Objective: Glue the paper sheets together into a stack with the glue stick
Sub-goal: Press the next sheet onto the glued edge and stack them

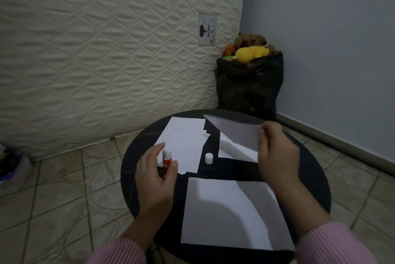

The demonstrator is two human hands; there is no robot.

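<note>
L hand [157, 175] wraps the glue stick [166, 160], thumb and fingers closed round its red body, white top up, uncapped; it's held over the near-left corner of the paper pile [184, 146] at the table's far left. R hand [277, 154] pinches a lifted sheet [235, 131] by its near-right edge, the sheet raised and tilted, blurred, its far corner pointing up-left. Under that sheet lies another flat sheet [233, 150], partly shaded. White cap [209, 158] stands upright on the table btwn the pile and that sheet, just right of the glue stick, apart from both hands. Big sheet [224, 212] lies flat at the near edge, below R wrist, arm shadow across it. All on a round black table [312, 178]. Pink striped sleeves [119, 251] at bottom. Behind: quilted mattress [106, 39] upright, black bag [249, 84] w/ plush toys [252, 51] in the corner.
</note>
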